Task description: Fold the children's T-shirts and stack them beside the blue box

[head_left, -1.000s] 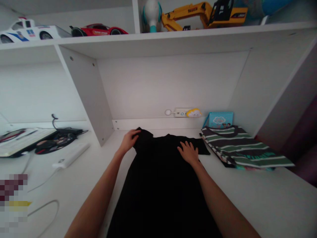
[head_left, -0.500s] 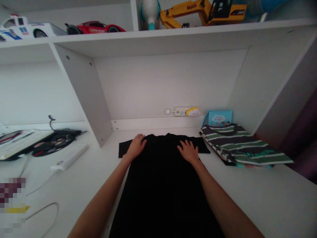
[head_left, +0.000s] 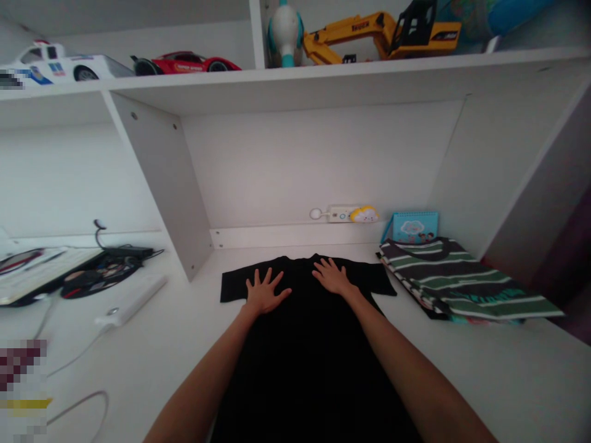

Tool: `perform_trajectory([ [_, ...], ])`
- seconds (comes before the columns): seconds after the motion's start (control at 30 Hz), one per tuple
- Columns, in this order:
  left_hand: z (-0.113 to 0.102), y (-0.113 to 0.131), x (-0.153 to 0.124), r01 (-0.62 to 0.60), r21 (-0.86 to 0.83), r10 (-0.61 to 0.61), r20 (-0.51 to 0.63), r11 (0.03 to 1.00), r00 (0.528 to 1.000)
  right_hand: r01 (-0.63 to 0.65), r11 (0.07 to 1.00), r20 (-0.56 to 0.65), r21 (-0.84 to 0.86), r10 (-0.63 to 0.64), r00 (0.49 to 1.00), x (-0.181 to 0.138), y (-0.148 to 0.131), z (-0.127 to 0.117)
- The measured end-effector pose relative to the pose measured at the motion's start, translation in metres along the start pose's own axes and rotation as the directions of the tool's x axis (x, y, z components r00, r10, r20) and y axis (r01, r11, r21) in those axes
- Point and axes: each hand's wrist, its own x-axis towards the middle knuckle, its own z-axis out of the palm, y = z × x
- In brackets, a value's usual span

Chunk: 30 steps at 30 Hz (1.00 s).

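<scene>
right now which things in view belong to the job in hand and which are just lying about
In the job:
black shirt, flat under the left hand and right hand
perhaps the pile of folded clothes, untouched

Just lying about:
blue calendar
red toy car
white toy truck
yellow toy excavator

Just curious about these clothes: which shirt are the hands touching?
The black shirt, spread out on the desk, with the left hand and right hand on its upper part. The striped shirt lies folded at the right, untouched.
</scene>
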Motion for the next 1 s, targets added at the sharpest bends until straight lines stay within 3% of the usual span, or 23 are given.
perform_trajectory([
  [0.2, 0.003, -0.01, 0.005, 0.082, -0.026, -0.083, -0.025, 0.996, 0.996, -0.09, 0.996, 0.015, -0.001, 0.09, 0.996, 0.022, 0.006, 0.008],
  [0.3, 0.004, -0.011, 0.006, 0.099, -0.027, -0.1, -0.043, 0.995, 0.994, -0.121, 0.993, -0.002, -0.005, 0.121, 0.993, 0.026, -0.005, 0.01],
  [0.37, 0.005, -0.011, 0.007, 0.102, -0.029, -0.103, -0.049, 0.994, 0.993, -0.069, 0.998, -0.009, -0.013, 0.069, 0.998, 0.027, -0.025, 0.013],
  [0.53, 0.004, -0.011, 0.008, 0.115, -0.018, -0.116, -0.031, 0.993, 0.993, 0.205, 0.979, 0.076, -0.006, -0.204, 0.976, 0.026, -0.071, 0.024],
  [0.63, 0.001, -0.012, 0.006, 0.13, 0.0, -0.13, -0.015, 0.992, 0.991, 0.184, 0.983, 0.089, -0.012, -0.182, 0.979, 0.028, -0.059, 0.02],
  [0.83, -0.003, -0.011, 0.004, 0.128, 0.012, -0.128, -0.001, 0.992, 0.992, -0.04, 0.997, 0.051, -0.059, 0.043, 0.998, 0.023, 0.008, -0.013],
  [0.93, -0.001, -0.012, 0.006, 0.125, 0.006, -0.125, -0.006, 0.992, 0.992, -0.065, 0.994, 0.006, -0.086, 0.065, 0.998, -0.003, 0.002, -0.023],
  [1.0, 0.001, -0.012, 0.008, 0.123, 0.0, -0.123, -0.014, 0.992, 0.992, 0.062, 0.995, 0.001, -0.081, -0.062, 0.998, -0.034, -0.018, -0.022],
])
